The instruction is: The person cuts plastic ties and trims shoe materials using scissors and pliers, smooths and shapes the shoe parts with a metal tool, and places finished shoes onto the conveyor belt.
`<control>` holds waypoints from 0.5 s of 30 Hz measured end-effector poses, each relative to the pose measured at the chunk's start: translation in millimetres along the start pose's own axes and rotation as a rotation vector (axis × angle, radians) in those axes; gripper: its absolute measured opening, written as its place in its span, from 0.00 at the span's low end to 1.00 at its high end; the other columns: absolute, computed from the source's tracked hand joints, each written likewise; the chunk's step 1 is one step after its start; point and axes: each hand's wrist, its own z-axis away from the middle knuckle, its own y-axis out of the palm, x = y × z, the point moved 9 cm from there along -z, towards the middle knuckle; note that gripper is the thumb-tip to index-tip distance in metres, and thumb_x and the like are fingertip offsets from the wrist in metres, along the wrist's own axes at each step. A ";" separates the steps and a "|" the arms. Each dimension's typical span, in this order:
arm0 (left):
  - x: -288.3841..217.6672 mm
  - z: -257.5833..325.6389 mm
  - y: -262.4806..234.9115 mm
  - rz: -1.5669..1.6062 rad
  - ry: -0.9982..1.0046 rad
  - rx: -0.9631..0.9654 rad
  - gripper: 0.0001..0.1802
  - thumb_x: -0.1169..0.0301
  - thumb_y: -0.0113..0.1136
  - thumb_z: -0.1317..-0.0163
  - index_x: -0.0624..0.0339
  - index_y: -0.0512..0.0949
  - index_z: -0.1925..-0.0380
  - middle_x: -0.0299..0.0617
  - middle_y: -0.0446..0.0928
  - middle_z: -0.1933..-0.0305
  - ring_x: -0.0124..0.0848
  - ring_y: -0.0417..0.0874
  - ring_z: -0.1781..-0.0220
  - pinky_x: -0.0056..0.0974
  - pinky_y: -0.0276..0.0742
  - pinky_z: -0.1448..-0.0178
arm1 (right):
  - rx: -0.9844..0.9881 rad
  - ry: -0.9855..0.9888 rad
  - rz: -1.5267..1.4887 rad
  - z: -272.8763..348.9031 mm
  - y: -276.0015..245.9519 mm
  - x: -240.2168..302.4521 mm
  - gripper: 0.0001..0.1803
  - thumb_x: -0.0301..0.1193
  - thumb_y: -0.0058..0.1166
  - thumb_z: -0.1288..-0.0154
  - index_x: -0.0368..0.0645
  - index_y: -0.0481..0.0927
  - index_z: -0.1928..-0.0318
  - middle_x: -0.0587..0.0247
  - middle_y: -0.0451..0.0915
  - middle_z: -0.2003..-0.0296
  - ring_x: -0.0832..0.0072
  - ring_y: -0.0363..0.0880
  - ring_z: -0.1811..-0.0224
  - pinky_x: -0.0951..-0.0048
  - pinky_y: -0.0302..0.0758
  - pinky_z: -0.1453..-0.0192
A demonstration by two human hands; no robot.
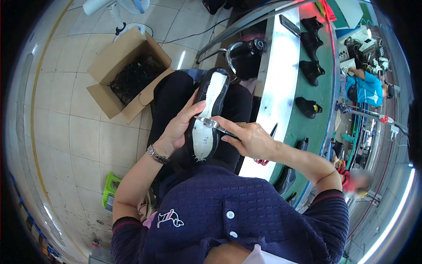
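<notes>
A black shoe upper on a last lies sole-up on my lap, its white insole facing me. My left hand grips the shoe's left side, thumb resting on the insole. My right hand holds a thin metal tool whose tip touches the middle of the insole. A metal watch is on my left wrist.
An open cardboard box of dark scraps stands on the tiled floor to the left. To the right runs a green conveyor belt carrying several black shoes. A black lamp head sits beyond my knees. A person in blue works behind the belt.
</notes>
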 end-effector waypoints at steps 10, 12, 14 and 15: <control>-11.2 0.3 1.4 -0.219 0.051 0.013 0.42 0.58 0.54 0.31 0.51 0.42 0.25 0.44 0.60 0.29 0.31 0.63 0.31 0.36 0.59 0.30 | -0.172 -0.116 0.358 -55.3 -77.9 1.0 0.36 0.32 0.56 0.34 0.53 0.56 0.28 0.51 0.81 0.74 0.54 0.81 0.78 0.62 0.77 0.75; -15.8 -1.3 -3.2 -0.215 0.080 0.002 0.42 0.58 0.54 0.31 0.51 0.42 0.25 0.44 0.60 0.30 0.30 0.63 0.32 0.35 0.59 0.30 | 0.099 0.058 0.622 -60.8 -69.7 -6.5 0.36 0.32 0.54 0.33 0.53 0.55 0.28 0.50 0.82 0.71 0.55 0.82 0.77 0.63 0.78 0.75; -9.5 -1.0 -7.6 -0.283 0.046 0.004 0.42 0.58 0.54 0.31 0.51 0.43 0.25 0.43 0.61 0.30 0.30 0.64 0.32 0.35 0.59 0.30 | -0.049 -0.050 0.513 -55.0 -81.3 10.5 0.35 0.33 0.54 0.32 0.54 0.54 0.28 0.50 0.82 0.71 0.55 0.82 0.77 0.62 0.78 0.75; -9.3 -0.8 -8.3 -0.283 0.043 0.006 0.42 0.58 0.54 0.31 0.51 0.43 0.25 0.43 0.61 0.30 0.30 0.64 0.32 0.35 0.59 0.30 | -0.204 -0.144 0.398 -48.0 -92.8 21.8 0.35 0.34 0.53 0.32 0.55 0.54 0.28 0.50 0.82 0.71 0.56 0.82 0.78 0.61 0.78 0.74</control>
